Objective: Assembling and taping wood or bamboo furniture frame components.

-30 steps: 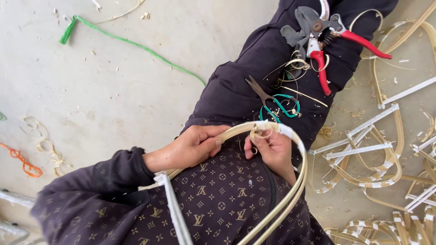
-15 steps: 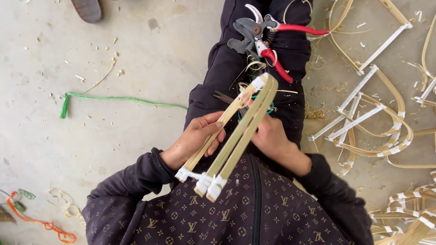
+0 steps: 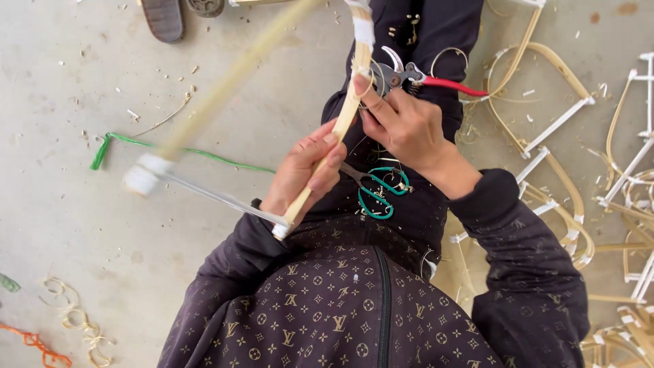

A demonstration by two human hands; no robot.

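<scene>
I sit on the floor with a bent bamboo frame (image 3: 344, 123) held over my lap; white tape binds its corners. My left hand (image 3: 303, 174) grips the lower part of one bamboo strip, just above a taped corner. My right hand (image 3: 402, 123) pinches the same strip higher up. The frame's other strip (image 3: 225, 85) sticks out to the left and is blurred by motion. A thin pale crossbar (image 3: 218, 199) joins the two taped ends. Red-handled pruning shears (image 3: 426, 76) lie on my leg just behind my right hand. Green-handled scissors (image 3: 378, 192) lie on my lap below both hands.
Several taped bamboo frames (image 3: 558, 136) are piled on the floor at the right. A green cord (image 3: 170, 146) lies on the concrete at the left, an orange cord (image 3: 34, 341) and curled shavings (image 3: 68, 313) at the bottom left. A shoe (image 3: 163, 17) shows at the top.
The bundle of strips has sprung apart into a wide frame, one strip swinging out left. Both hands have moved up; the right hand now holds the strip near the shears.
</scene>
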